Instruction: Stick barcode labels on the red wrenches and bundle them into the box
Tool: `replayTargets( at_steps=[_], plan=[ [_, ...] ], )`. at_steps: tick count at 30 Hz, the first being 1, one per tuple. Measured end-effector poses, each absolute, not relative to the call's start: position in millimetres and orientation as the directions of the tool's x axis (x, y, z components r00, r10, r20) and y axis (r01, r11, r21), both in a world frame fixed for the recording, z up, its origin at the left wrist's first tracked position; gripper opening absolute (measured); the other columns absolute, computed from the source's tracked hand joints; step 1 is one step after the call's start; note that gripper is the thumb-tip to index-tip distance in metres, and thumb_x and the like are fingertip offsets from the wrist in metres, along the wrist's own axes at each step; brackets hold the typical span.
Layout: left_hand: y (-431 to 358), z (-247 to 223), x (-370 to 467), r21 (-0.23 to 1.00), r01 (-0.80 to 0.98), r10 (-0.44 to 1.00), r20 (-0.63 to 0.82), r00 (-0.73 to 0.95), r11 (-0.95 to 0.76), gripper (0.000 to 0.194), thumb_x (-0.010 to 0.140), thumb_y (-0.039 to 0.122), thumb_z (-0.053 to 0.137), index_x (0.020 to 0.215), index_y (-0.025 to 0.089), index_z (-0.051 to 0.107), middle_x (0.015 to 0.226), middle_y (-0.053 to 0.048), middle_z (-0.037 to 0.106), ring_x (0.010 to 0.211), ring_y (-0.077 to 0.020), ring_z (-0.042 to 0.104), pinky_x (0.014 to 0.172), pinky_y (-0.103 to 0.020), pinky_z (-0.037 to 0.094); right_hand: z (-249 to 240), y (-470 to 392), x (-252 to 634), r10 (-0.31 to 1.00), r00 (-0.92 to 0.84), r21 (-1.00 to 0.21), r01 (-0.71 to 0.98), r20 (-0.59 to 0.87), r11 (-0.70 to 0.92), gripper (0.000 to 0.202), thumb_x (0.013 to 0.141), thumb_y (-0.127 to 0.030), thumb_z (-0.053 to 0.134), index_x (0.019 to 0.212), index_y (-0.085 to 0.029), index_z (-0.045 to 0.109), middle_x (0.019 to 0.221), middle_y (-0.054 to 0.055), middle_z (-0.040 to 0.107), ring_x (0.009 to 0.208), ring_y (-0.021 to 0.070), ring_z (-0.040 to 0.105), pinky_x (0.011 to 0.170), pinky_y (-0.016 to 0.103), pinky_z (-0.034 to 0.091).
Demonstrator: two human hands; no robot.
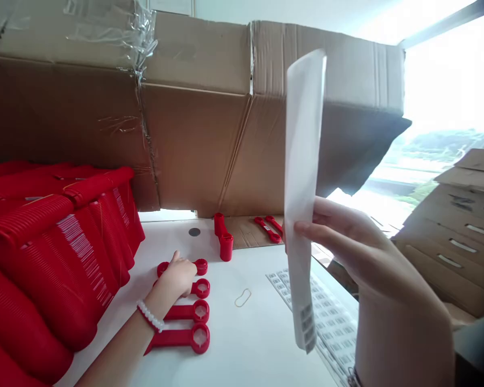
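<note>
Cardboard boxes (197, 140) behind stacked red parts (92, 247)

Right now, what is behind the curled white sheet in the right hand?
Behind the white sheet, a large brown cardboard box shows above and printed label sheets below; whatever it directly covers cannot be seen.

Ring-ended parts (177, 337) left of rubber band (237, 301)

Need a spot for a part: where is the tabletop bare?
Bare white tabletop shows between the red ringed parts and label sheets, this side of the rubber band. Crowded: the red stacks' side and around the left hand.
</note>
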State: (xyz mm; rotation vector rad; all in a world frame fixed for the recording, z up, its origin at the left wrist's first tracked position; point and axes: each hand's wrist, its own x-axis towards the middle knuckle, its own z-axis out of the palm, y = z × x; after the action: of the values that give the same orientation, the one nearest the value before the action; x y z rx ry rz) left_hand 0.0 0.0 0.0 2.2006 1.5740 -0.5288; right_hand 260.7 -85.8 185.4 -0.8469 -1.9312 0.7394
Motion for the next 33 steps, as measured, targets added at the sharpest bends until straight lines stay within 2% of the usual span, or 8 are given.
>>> replayTargets(
  at_steps=[4, 7, 12, 19, 24, 28, 31, 33],
  plan=[
    [-4, 8, 9, 0.036, 0.946, 0.806, -0.515, 0.293, -0.322, 0.024, 0.085, 0.037, 0.077, 0.091, 0.015, 0.069, 0.104, -0.006, 0.070, 0.112, -0.0256, 0.063, 0.109, -0.054, 0.042, 182, -81, 258, 0.816, -0.402, -0.781, 0.301, 0.416, 0.547, 0.019, 0.095, -0.040, 0.066, 0.084, -0.026, 0.073, 0.075, 0.000, 0.060, 0.068, 0.0145, 0.059, 0.059, 0.025, 0.050],
    [-8, 14, 12, 0.021, 0.948, 0.811, -0.512, 0.284, -0.319, 0.024, 0.084, 0.036, 0.079, 0.092, 0.015, 0.069, 0.104, -0.006, 0.071, 0.113, -0.0257, 0.063, 0.113, -0.055, 0.038, 180, -75, 253, 0.846, -0.397, -0.806, 0.329, 0.355, 0.492, 0.018, 0.095, -0.039, 0.067, 0.087, -0.024, 0.072, 0.079, 0.001, 0.063, 0.071, 0.0146, 0.060, 0.061, 0.025, 0.050],
    [-18, 24, 15, 0.019, 0.957, 0.808, -0.531, 0.255, -0.289, 0.023, 0.089, 0.034, 0.074, 0.101, 0.015, 0.070, 0.113, -0.007, 0.070, 0.116, -0.0257, 0.062, 0.109, -0.053, 0.044, 176, -66, 245, 0.855, -0.416, -0.837, 0.306, 0.310, 0.453, 0.017, 0.096, -0.035, 0.065, 0.086, -0.022, 0.071, 0.077, -0.001, 0.060, 0.069, 0.0118, 0.056, 0.058, 0.022, 0.046],
    [-24, 34, 13, 0.127, 0.967, 0.819, -0.515, 0.253, -0.219, 0.029, 0.091, 0.033, 0.073, 0.113, 0.015, 0.067, 0.124, -0.010, 0.066, 0.122, -0.0278, 0.060, 0.103, -0.051, 0.051, 170, -63, 244, 0.859, -0.413, -0.828, 0.334, 0.301, 0.450, 0.016, 0.096, -0.033, 0.063, 0.088, -0.021, 0.070, 0.080, 0.000, 0.060, 0.072, 0.0125, 0.056, 0.060, 0.023, 0.044],
    [-22, 31, 7, 0.164, 0.967, 0.795, -0.552, 0.253, -0.194, 0.027, 0.091, 0.032, 0.072, 0.112, 0.016, 0.068, 0.123, -0.009, 0.065, 0.122, -0.0289, 0.060, 0.101, -0.049, 0.052, 167, -56, 244, 0.882, -0.391, -0.828, 0.378, 0.263, 0.414, 0.015, 0.095, -0.033, 0.062, 0.090, -0.021, 0.069, 0.082, 0.001, 0.062, 0.074, 0.0141, 0.058, 0.060, 0.024, 0.044],
    [-23, 39, -3, 0.264, 0.950, 0.781, -0.551, 0.293, -0.170, 0.024, 0.092, 0.034, 0.071, 0.106, 0.015, 0.067, 0.112, -0.007, 0.066, 0.110, -0.0248, 0.063, 0.094, -0.045, 0.054, 163, -50, 242, 0.901, -0.374, -0.816, 0.435, 0.222, 0.381, 0.016, 0.095, -0.035, 0.059, 0.090, -0.021, 0.066, 0.080, 0.000, 0.059, 0.072, 0.0147, 0.056, 0.057, 0.025, 0.040],
    [-33, 61, -10, 0.425, 0.891, 0.781, -0.497, 0.378, -0.161, 0.025, 0.095, 0.039, 0.063, 0.103, 0.015, 0.063, 0.102, -0.005, 0.064, 0.088, -0.0185, 0.062, 0.075, -0.034, 0.054, 155, -44, 236, 0.906, -0.362, -0.772, 0.504, 0.218, 0.387, 0.018, 0.095, -0.035, 0.057, 0.087, -0.021, 0.063, 0.079, 0.000, 0.058, 0.070, 0.0145, 0.053, 0.056, 0.026, 0.038],
    [-43, 79, -13, 0.567, 0.805, 0.769, -0.431, 0.472, -0.176, 0.024, 0.098, 0.041, 0.053, 0.103, 0.019, 0.060, 0.097, -0.004, 0.062, 0.072, -0.0144, 0.056, 0.060, -0.027, 0.046, 147, -39, 228, 0.902, -0.380, -0.737, 0.547, 0.204, 0.397, 0.019, 0.096, -0.037, 0.056, 0.085, -0.021, 0.061, 0.078, -0.001, 0.058, 0.068, 0.0143, 0.051, 0.055, 0.027, 0.036]
  ],
)
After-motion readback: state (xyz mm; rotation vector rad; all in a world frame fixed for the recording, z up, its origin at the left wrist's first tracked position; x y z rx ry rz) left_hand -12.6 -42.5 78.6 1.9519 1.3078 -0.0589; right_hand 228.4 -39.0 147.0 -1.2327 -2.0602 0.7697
